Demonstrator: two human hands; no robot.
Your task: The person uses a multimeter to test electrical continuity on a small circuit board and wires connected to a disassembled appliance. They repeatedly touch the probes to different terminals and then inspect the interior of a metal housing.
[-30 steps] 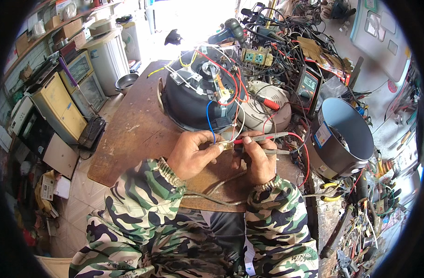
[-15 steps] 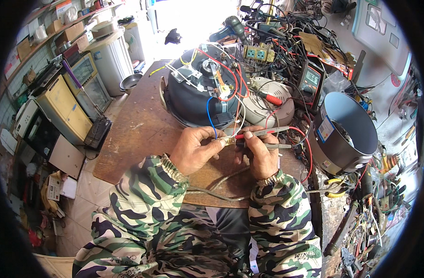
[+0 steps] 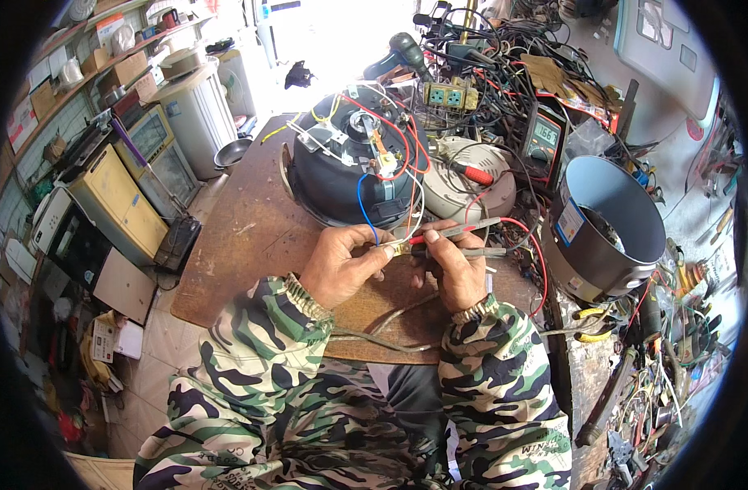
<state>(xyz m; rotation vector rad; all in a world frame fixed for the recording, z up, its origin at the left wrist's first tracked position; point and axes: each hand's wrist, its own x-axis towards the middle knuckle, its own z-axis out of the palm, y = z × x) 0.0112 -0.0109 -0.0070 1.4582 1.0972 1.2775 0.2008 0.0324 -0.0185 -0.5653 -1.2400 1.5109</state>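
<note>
My left hand [image 3: 340, 268] is closed, pinching a small pale connector [image 3: 399, 247] with a blue wire [image 3: 362, 204] and a white wire running to it. Held in my closed right hand [image 3: 457, 273] are two multimeter probes, one red [image 3: 473, 229] and one dark [image 3: 484, 252]. Their tips meet the connector or lie right beside it; my fingers hide the exact contact. Just beyond my hands sits a black upturned rice cooker body [image 3: 317, 184] with exposed wiring. A multimeter [image 3: 545, 137] with a lit display stands at the far right.
Beside the cooker body lies a round beige cover [image 3: 492, 200] with a red clip [image 3: 478, 175] on it. An open grey pot-shaped housing [image 3: 576, 260] stands to the right. Tangled cables [image 3: 505, 90] fill the back right. A grey cord [image 3: 402, 349] crosses the wooden table [image 3: 235, 269].
Both hands keep their hold on the connector and the probes, almost unmoved. The whole view has shifted slightly.
</note>
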